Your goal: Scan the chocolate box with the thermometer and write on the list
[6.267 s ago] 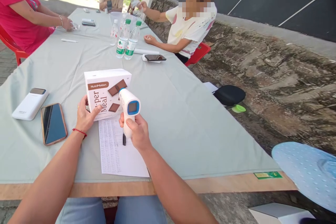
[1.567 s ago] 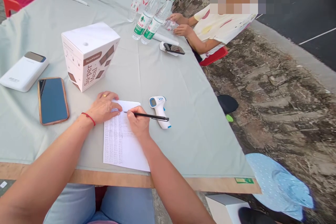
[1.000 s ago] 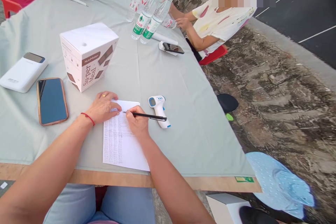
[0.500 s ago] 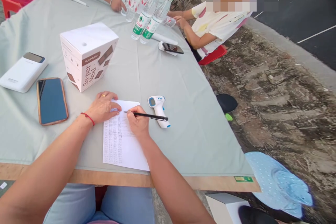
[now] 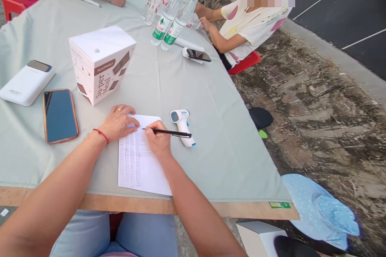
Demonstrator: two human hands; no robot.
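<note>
One sheet of paper (image 5: 150, 172), lower centre, bears script too small to read, partly covered by a loosely spread left hand (image 5: 121, 123) and a right hand (image 5: 158, 138) gripping a black pen (image 5: 171, 132). One carton (image 5: 102, 64), left of centre, reads "NutriMotion" and "Su-per Meal".

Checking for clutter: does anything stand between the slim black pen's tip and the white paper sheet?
Nothing visible: the right hand holds the pen, its tip at the sheet; the left hand lies beside that tip.
</note>
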